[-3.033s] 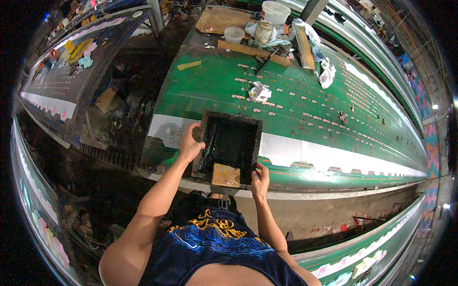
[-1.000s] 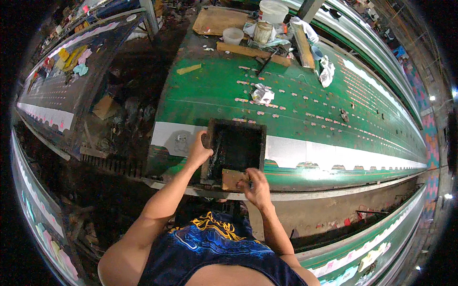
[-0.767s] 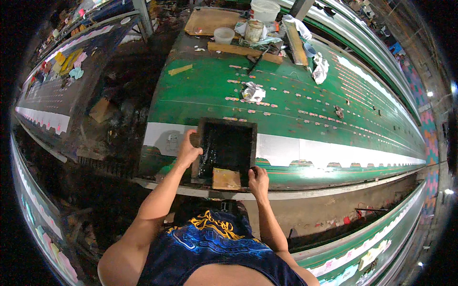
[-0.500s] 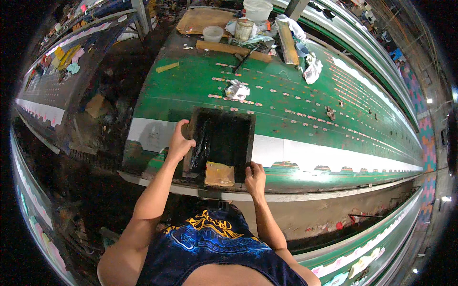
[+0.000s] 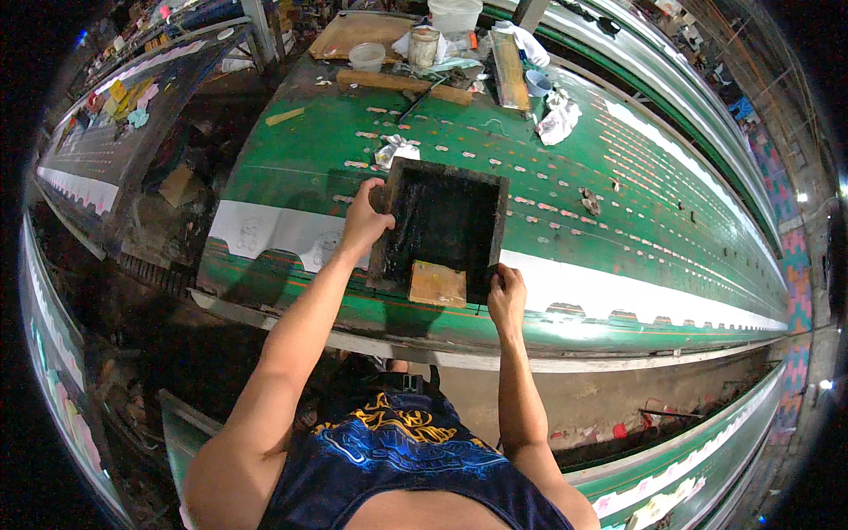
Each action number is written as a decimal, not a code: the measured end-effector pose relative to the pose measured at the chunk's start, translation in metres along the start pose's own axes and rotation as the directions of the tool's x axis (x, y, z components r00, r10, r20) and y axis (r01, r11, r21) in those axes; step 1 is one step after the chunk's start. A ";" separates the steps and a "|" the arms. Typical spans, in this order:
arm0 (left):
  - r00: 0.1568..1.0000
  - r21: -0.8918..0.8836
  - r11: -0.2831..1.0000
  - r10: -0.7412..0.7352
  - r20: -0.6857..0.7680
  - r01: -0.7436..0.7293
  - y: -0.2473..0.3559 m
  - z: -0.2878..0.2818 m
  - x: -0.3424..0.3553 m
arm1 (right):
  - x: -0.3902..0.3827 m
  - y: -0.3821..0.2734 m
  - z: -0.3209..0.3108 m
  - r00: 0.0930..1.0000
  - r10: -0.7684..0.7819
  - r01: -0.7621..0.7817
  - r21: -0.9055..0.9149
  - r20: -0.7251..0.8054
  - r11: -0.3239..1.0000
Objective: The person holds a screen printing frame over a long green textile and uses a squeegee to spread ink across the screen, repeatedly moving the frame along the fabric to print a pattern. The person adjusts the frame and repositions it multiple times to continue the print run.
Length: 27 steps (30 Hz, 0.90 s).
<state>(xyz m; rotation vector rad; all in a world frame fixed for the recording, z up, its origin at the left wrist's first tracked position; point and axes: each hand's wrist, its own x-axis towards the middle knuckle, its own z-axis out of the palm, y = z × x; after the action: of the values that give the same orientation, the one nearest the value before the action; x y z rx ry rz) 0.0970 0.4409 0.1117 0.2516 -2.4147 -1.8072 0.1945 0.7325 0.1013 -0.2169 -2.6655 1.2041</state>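
Observation:
A dark-rimmed screen printing frame (image 5: pixel 501 216) is between my two hands, over the near side of the green table (image 5: pixel 309 177). My left hand (image 5: pixel 365 219) grips its left rim, thumb on the inner side. Closed on the lower right corner is my right hand (image 5: pixel 506 300). A flat wooden block (image 5: pixel 437 284), probably a squeegee, rests inside the frame at its near end. The mesh looks black and wet. Under and beside the frame runs a white strip (image 5: pixel 565 287) with a notched near edge; faint printed outlines show on its left part (image 5: pixel 274 231).
Beyond the frame lies a crumpled white cloth (image 5: pixel 397 150). Farther back are a wooden bar (image 5: pixel 402 86), a clear bowl (image 5: pixel 367 57), a jar (image 5: pixel 423 47), a white tub (image 5: pixel 455 13), a board (image 5: pixel 510 71) and rags (image 5: pixel 558 117). Another long table (image 5: pixel 79 181) stands left.
Both hands have shifted the frame to the right and slightly away from me, seemingly lifted. The wooden block moved with it. More of the white strip's printed left part now shows.

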 end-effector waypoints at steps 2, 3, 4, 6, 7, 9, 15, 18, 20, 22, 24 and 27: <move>1.000 0.025 0.999 0.025 -0.001 -0.025 -0.009 0.003 0.010 | 0.006 0.002 -0.002 0.999 -0.037 0.037 -0.008 0.001 0.999; 1.000 0.017 1.000 0.015 0.000 -0.015 -0.007 0.004 0.013 | 0.008 0.003 -0.003 0.999 -0.052 0.052 -0.010 -0.002 0.999; 1.000 0.009 1.000 0.005 0.001 -0.005 -0.005 0.005 0.015 | 0.009 0.004 -0.004 0.998 -0.064 0.064 -0.009 -0.001 0.998; 1.000 -0.002 1.000 -0.004 0.004 0.004 -0.001 0.007 0.015 | 0.011 0.005 -0.007 0.996 -0.084 0.084 -0.009 -0.001 0.996; 1.000 -0.005 1.000 -0.002 0.008 0.002 0.000 0.007 0.012 | 0.010 0.006 -0.008 0.998 -0.065 0.065 -0.005 0.017 0.998; 0.999 0.039 0.999 0.028 -0.018 -0.027 -0.004 0.007 0.004 | 0.005 0.006 -0.008 0.997 -0.032 0.032 0.004 0.063 0.999; 0.994 0.016 0.994 -0.106 0.021 0.106 -0.022 0.010 -0.038 | -0.035 0.041 0.000 0.997 -0.035 0.038 -0.034 0.073 0.999; 1.000 0.099 0.995 -0.031 -0.003 0.031 -0.029 0.009 -0.059 | -0.056 0.042 -0.001 0.994 0.000 0.004 -0.034 0.106 0.999; 0.999 0.111 0.993 -0.053 0.013 0.051 -0.039 0.007 -0.064 | -0.064 0.040 -0.001 0.990 0.041 -0.036 -0.038 0.133 0.999; 1.000 0.137 0.991 0.002 0.006 -0.002 -0.048 0.008 -0.069 | -0.069 0.044 0.001 0.990 0.046 -0.040 -0.048 0.132 0.998; 0.999 0.146 0.989 -0.031 -0.010 0.033 -0.054 0.010 -0.073 | -0.073 0.047 0.002 0.993 0.043 -0.042 -0.017 0.110 0.999; 0.997 0.133 0.988 -0.072 -0.015 0.074 -0.054 0.011 -0.074 | -0.077 0.047 0.002 0.993 0.064 -0.064 0.000 0.097 0.998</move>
<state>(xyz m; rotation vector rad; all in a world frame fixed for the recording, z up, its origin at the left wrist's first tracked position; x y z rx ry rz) 0.1709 0.4512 0.0570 0.3648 -2.5553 -1.6693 0.2705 0.7454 0.0545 -0.2514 -2.7590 1.2694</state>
